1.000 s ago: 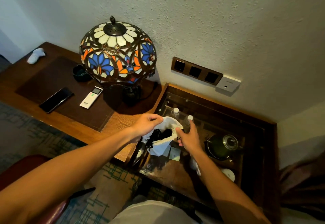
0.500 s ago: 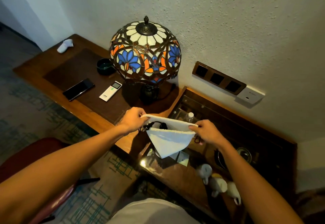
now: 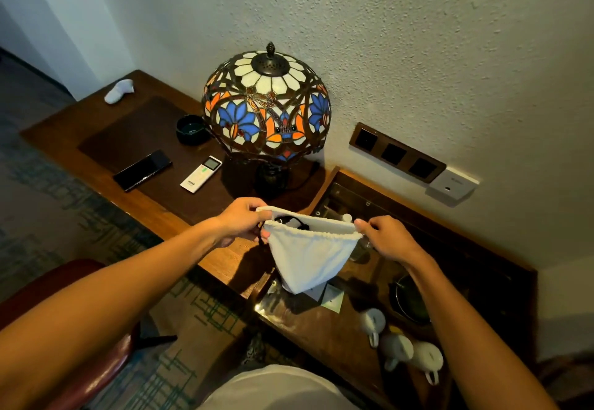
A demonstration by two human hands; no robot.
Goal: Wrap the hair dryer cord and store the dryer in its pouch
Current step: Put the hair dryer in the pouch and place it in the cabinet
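Observation:
A white cloth drawstring pouch (image 3: 308, 258) hangs in the air between my hands, above the edge of the wooden desk. My left hand (image 3: 242, 221) pinches the left end of its gathered top. My right hand (image 3: 387, 237) pinches the right end, so the mouth is stretched flat. Something black (image 3: 291, 221), likely the dryer and its cord, shows inside the mouth. The rest of it is hidden by the cloth.
A stained-glass lamp (image 3: 266, 104) stands on the desk (image 3: 154, 213) with a phone (image 3: 142, 169), a remote (image 3: 201, 174) and a dark ashtray (image 3: 189, 129). To the right a glass-topped cabinet (image 3: 324, 326) holds white cups (image 3: 398, 348) and a kettle. A red chair (image 3: 80, 374) sits lower left.
Both hands have lifted the pouch off the glass cabinet and pulled apart, stretching its mouth flat. My view has swung to the left and up.

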